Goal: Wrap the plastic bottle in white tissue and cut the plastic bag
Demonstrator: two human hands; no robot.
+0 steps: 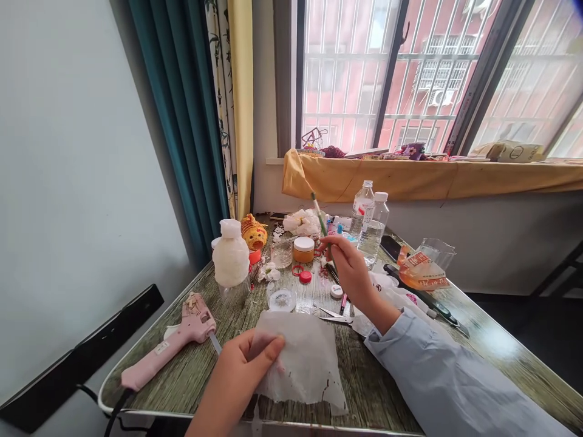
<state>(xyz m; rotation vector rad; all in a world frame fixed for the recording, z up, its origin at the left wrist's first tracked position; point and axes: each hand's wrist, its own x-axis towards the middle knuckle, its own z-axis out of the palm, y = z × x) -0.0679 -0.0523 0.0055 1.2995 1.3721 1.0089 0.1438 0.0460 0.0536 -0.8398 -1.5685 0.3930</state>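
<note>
Near the table's front edge my left hand [246, 364] pinches the left side of a translucent white sheet [307, 358] between thumb and fingers. Dark and reddish specks mark the sheet's lower part. My right hand [348, 270] is raised over the middle of the table, fingers closed on a slim green paintbrush [321, 223] that points upward. Just beyond the sheet sits a shallow clear dish [281, 300]. Scissors [337, 317] lie below my right wrist, with a white cap [336, 291] close by. Farther back stand a red cap [305, 277] and an amber jar [303, 252] with a white lid.
A pink glue gun [166, 355] lies at the left, its cord over the edge. Behind it stands a white-coated bottle [231, 261]. Two clear bottles [372, 233] are at the back right; a cut plastic bottle piece [426, 267] and a dark-handled knife [430, 300] are farther right.
</note>
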